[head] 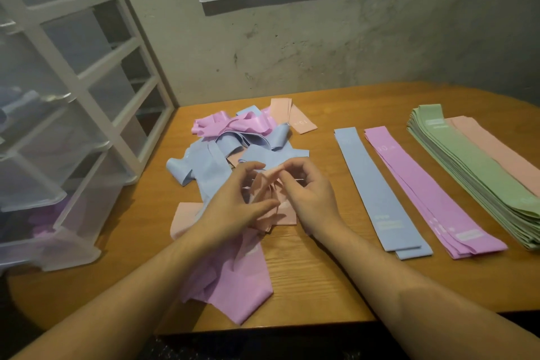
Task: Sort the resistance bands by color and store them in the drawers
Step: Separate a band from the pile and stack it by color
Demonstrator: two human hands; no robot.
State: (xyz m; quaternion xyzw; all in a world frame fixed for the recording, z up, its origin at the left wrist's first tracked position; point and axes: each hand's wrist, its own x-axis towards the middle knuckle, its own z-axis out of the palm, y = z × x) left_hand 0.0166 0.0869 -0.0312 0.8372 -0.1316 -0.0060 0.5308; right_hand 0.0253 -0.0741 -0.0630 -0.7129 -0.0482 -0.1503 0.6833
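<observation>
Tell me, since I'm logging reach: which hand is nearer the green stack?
Right. The right hand is mid-table, with the blue and purple stacks between it and the green stack; the left hand is farther left.

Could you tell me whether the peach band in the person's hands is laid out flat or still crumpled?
Crumpled: the peach band is bunched in folds between the left hand and right hand, both pinching it above the table.

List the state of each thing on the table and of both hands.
Left hand: gripping peach band.
Right hand: pinching it.
Mixed pile: tangled, unsorted.
Blue stack: flat.
Purple stack: flat.
Green stack: flat, tall.
Drawers: partly open.
</observation>
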